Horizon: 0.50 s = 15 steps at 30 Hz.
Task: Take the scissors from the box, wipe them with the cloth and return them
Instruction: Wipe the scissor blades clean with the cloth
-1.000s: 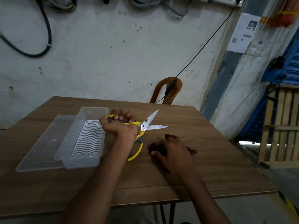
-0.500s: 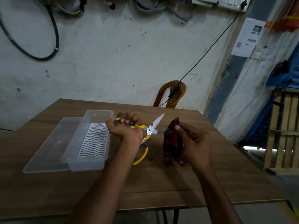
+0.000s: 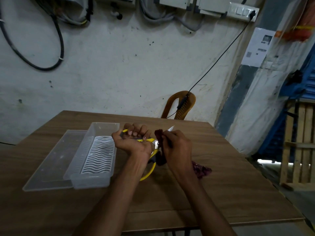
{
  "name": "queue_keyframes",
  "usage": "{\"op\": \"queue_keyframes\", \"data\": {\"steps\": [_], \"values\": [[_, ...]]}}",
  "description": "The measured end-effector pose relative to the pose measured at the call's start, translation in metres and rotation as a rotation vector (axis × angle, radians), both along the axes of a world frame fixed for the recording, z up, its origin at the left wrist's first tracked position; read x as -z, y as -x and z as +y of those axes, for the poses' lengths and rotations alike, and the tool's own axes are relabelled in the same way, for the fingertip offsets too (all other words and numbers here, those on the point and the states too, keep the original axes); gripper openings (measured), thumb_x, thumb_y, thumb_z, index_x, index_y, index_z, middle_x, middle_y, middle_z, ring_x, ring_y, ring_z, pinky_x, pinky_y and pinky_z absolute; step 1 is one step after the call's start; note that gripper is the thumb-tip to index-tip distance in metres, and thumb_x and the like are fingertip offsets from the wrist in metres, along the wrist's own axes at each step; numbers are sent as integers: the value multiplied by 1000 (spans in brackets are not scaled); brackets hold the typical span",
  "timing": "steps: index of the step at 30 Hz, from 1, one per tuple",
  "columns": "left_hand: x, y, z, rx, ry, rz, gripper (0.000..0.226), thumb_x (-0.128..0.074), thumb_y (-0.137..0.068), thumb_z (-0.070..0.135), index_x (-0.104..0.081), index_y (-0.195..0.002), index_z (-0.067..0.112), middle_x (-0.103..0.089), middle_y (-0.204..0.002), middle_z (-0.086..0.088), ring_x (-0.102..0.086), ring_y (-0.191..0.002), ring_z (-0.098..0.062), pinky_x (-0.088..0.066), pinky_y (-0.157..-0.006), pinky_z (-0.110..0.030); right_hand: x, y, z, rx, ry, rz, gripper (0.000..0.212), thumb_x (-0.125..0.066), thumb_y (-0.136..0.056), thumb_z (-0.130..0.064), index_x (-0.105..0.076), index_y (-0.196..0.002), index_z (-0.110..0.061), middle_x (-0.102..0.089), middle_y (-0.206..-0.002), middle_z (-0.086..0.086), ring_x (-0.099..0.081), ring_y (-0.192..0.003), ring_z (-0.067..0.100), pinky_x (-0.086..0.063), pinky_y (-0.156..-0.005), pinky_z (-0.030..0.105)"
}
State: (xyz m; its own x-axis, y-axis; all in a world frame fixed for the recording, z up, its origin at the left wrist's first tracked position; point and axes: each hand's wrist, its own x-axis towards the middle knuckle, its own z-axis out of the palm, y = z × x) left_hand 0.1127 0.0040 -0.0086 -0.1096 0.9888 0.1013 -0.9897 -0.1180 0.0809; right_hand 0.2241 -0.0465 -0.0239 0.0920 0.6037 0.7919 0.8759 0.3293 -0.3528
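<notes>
A brown wood-grain surface [image 3: 221,193] carries everything, its near edge running along the bottom of the view. On its left part stands a clear plastic box [image 3: 100,133] with a white wavy-slotted insert in its bottom. Touching the box's left side, a clear flat lid [image 3: 51,160] lies flat. Right of the middle, one end of a dark red cloth [image 3: 202,170] rests on the wood.

Left hand [image 3: 134,143] grips scissors [image 3: 154,147]; right hand [image 3: 175,149] apparently presses cloth [image 3: 160,138] on blade.
</notes>
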Motion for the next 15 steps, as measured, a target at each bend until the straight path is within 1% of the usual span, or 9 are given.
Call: {"op": "queue_keyframes", "data": {"steps": [2, 3, 5, 8, 9, 11, 13, 14, 15], "values": [[1, -4, -2, -2, 2, 8, 30, -33, -80, 39, -29, -59, 18, -21, -58, 2, -16, -52, -14, -12, -50, -24, -11, -12, 6, 65, -26, 74, 21, -70, -83, 1, -78, -101, -6, -74, -89, 9, -65, -74, 18, -44, -70, 15], [1, -5, -3, -9, 5, 17, 30, -33, -80, 39, -29, -58, 18, -21, -57, 2, -16, -52, -14, -12, -50, -24, -16, -16, 8, 86, -31, 112, 21, -71, -84, 1, -78, -102, -6, -75, -90, 9, -66, -74, 17, -42, -71, 12], [-2, -3, -3, -20, 1, 26, 28, -38, -73, 40, -29, -59, 18, -20, -58, 2, -15, -52, -14, -14, -49, -23, -18, -15, 8, 74, -28, 124, 21, -70, -83, 1, -78, -102, -7, -75, -90, 9, -65, -75, 15, -40, -71, 9], [-3, -1, -2, -28, -7, 27, 28, -39, -72, 40, -28, -60, 17, -20, -59, 1, -14, -54, -15, -14, -49, -23, -6, -4, -4, 3, -8, 73, 19, -71, -83, -1, -79, -98, -10, -73, -85, 6, -63, -71, 14, -48, -66, 22], [-3, -3, -3, -24, -4, 24, 28, -37, -76, 39, -28, -60, 17, -20, -59, 1, -14, -55, -15, -14, -49, -23, -6, -6, -4, -3, -5, 103, 18, -71, -84, -3, -79, -99, -10, -74, -85, 5, -63, -71, 12, -49, -66, 22], [-2, -8, -6, -9, -1, 22, 32, -31, -84, 39, -28, -60, 18, -20, -59, 2, -15, -53, -15, -13, -50, -24, -12, -18, 4, 32, -4, 241, 18, -73, -87, -10, -79, -103, -12, -77, -90, 2, -67, -74, 8, -53, -69, 19], [-2, -11, -8, -7, 2, 31, 31, -32, -82, 38, -28, -59, 18, -20, -58, 2, -16, -52, -14, -13, -49, -24, -19, -26, 11, 59, -21, 345, 19, -73, -88, -15, -78, -107, -13, -78, -94, 0, -69, -77, 7, -57, -74, 23], [-2, -9, -7, -10, 2, 31, 29, -36, -77, 39, -28, -59, 18, -20, -58, 2, -15, -52, -14, -13, -49, -23, -19, -25, 12, 60, -30, 356, 19, -73, -88, -14, -77, -107, -12, -77, -95, 1, -68, -78, 7, -56, -74, 20], [-2, -7, -6, -14, -4, 31, 28, -38, -72, 40, -28, -59, 18, -20, -59, 2, -15, -52, -14, -14, -48, -23, -17, -21, 10, 50, -36, 346, 18, -73, -88, -12, -78, -105, -11, -77, -93, 2, -66, -76, 5, -52, -73, 12]]}}
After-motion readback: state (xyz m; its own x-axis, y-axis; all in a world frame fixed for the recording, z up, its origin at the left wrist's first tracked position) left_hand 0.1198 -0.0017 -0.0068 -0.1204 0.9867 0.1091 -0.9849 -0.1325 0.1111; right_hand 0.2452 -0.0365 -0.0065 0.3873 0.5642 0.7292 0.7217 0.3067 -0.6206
